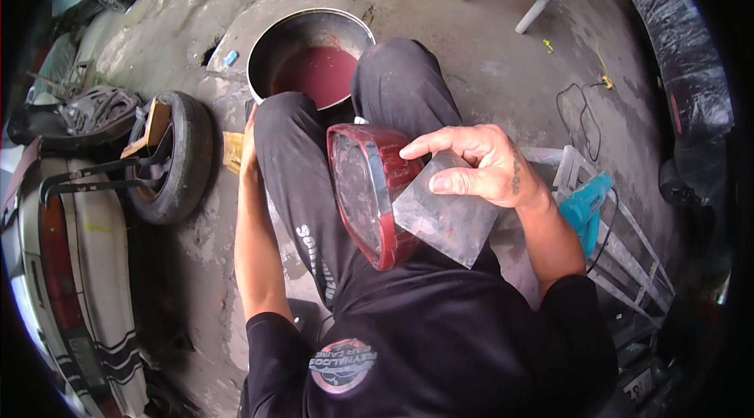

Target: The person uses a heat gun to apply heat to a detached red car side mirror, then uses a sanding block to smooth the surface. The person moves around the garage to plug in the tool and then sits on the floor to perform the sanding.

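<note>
A red car tail light [367, 194] with a scuffed, dull lens face lies tilted on my lap, between my thighs. My right hand [477, 167] pinches a square grey sheet of sandpaper [449, 214] between thumb and fingers. The sheet looks wet and hangs over the right side of the tail light, its left edge overlapping the housing. My right index finger reaches out close to the light's top edge. Down along the outside of my left knee is my left hand [250, 142]; its fingers are mostly hidden behind the leg.
A round pot [259, 76] of reddish water stands just beyond my knees. To the left are a tyre [196, 151] and a striped car bumper [102, 277]. A teal power tool [585, 206] rests by a metal ladder [628, 253] at right. A small blue block [231, 58] lies on the floor.
</note>
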The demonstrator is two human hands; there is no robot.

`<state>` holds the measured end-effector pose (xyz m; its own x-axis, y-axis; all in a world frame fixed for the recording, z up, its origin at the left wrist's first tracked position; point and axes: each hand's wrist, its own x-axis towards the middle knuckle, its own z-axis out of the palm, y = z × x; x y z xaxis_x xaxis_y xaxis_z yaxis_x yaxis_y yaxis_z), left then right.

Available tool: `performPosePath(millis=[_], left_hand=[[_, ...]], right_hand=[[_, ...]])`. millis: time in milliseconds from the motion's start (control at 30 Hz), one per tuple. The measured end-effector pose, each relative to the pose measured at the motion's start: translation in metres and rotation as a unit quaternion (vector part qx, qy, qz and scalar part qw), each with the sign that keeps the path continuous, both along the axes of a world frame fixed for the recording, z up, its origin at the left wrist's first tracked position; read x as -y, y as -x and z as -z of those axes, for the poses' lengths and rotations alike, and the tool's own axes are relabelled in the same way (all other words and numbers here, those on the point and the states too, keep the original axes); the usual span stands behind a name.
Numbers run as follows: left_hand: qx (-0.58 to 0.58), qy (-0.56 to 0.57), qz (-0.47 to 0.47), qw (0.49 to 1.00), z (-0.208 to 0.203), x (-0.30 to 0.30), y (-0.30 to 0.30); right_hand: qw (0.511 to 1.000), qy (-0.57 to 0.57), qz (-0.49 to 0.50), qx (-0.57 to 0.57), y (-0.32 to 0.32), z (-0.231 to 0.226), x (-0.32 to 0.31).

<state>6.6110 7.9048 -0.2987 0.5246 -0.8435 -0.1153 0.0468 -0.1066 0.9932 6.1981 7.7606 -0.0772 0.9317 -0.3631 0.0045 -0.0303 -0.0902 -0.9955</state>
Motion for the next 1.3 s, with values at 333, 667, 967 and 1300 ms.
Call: performPosePath(millis=[333,667,967,1300], left_hand=[[0.049,-0.054,-0.055,0.996,0.009,0.047,-0.039],[0.114,-0.056,-0.092,0.988,0.027,0.090,-0.111],[0.182,-0.212,-0.138,0.950,0.038,0.088,-0.187],[0.240,0.174,0.043,0.954,-0.114,-0.026,0.107]], right_hand=[[0.996,0.065,-0.024,0.064,-0.003,0.010,0.011],[0.995,0.049,-0.031,0.082,-0.003,0.015,0.017],[0.994,0.003,-0.034,0.104,-0.005,0.023,0.018],[0.999,-0.014,0.049,-0.006,-0.002,0.027,0.013]])
